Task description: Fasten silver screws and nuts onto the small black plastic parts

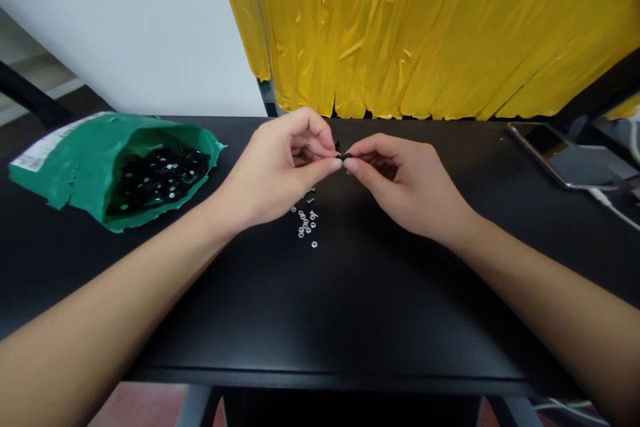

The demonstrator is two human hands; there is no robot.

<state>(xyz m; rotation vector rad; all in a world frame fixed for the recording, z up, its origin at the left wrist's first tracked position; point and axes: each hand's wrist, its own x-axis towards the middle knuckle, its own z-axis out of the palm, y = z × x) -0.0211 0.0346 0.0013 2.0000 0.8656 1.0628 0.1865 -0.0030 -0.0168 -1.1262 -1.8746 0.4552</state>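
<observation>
A small black piece [343, 156] is pinched between the fingertips of both hands, above the black table. My left hand [295, 157] grips it from the left with thumb and forefinger. From the other side, the thumb and forefinger of my right hand [397, 177] close on the same piece. Its exact kind is too small and too covered to make out. Below my left hand lie several silvery nuts [306, 223] and a few small screws [311, 201], partly hidden by that hand.
On the left lies an open green bag [75, 153] full of small black parts [160, 177]. A phone [560, 153] with a white cable [615, 210] rests at the right. Yellow plastic sheeting [425, 33] and a white panel [150, 27] stand behind the black table [330, 320].
</observation>
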